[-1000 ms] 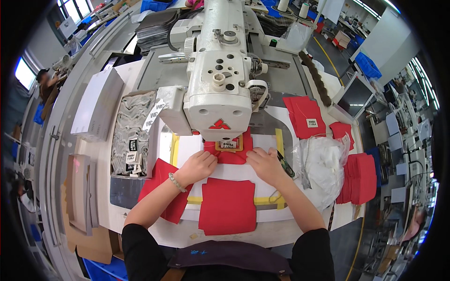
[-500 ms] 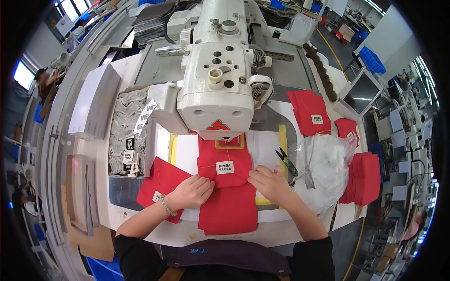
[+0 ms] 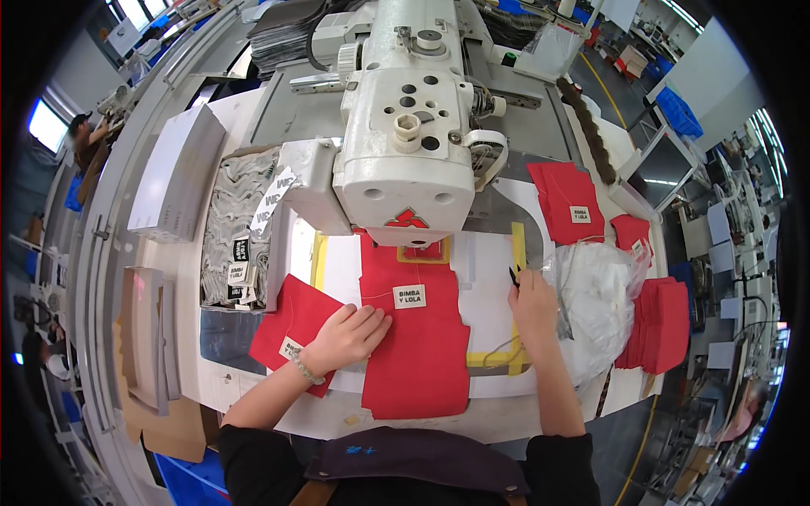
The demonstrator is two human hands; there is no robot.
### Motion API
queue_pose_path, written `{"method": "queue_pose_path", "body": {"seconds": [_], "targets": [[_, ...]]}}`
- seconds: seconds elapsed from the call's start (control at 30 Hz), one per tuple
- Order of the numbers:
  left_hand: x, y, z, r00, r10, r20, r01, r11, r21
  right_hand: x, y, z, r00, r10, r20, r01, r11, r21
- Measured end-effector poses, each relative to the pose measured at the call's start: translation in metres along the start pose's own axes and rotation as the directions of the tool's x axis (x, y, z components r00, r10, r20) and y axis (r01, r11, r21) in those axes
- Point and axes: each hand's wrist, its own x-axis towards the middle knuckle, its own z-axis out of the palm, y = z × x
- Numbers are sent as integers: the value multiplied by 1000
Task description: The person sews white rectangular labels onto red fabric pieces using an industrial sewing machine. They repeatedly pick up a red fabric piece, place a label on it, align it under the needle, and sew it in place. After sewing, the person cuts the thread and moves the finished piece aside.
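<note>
A long red fabric piece (image 3: 415, 363) lies flat in front of the sewing machine (image 3: 405, 152), its far end under the machine's head. It bears a white label (image 3: 409, 296) with loose threads running from it. My left hand (image 3: 348, 336) is closed at that piece's left edge, fingers curled over it; the thumb is mostly hidden. Beneath this wrist lies another red piece (image 3: 295, 319) with a similar label. Off to the right, my right hand (image 3: 535, 308) is closed round the thread snips (image 3: 513, 276); only their dark tip shows.
A box of grey strips and labels (image 3: 240, 219) stands at the left, near a white box (image 3: 175, 173). On the right are labelled red pieces (image 3: 565, 198), a clear plastic bag (image 3: 595, 295) and a red fabric stack (image 3: 656, 325). Yellow tape (image 3: 519, 244) edges the work area.
My right hand has left the fabric's right edge, moved right and taken hold of the snips. The upper layer now lies flatter. My left hand stays at the fabric's left edge.
</note>
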Motion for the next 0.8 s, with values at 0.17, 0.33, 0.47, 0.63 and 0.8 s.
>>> {"method": "queue_pose_path", "body": {"seconds": [0.17, 0.33, 0.47, 0.63, 0.8], "targets": [[0, 1, 0, 997, -74, -32, 73, 997, -25, 0, -1, -9, 998, 49, -41, -50, 999, -18], [4, 4, -7, 995, -92, -33, 90, 995, -45, -19, 6, -21, 994, 96, 57, -96, 995, 3], [8, 7, -6, 989, -147, -26, 142, 982, -125, -26, 5, -34, 997, -52, -61, 70, 934, 349], [12, 11, -7, 975, -220, -41, 207, 955, -212, -15, -15, -43, 891, 329, 313, -322, -28, 946], [10, 12, -25, 971, -176, -160, 145, 971, -189, 14, -31, -50, 659, 5, 752, -642, -517, 566]]}}
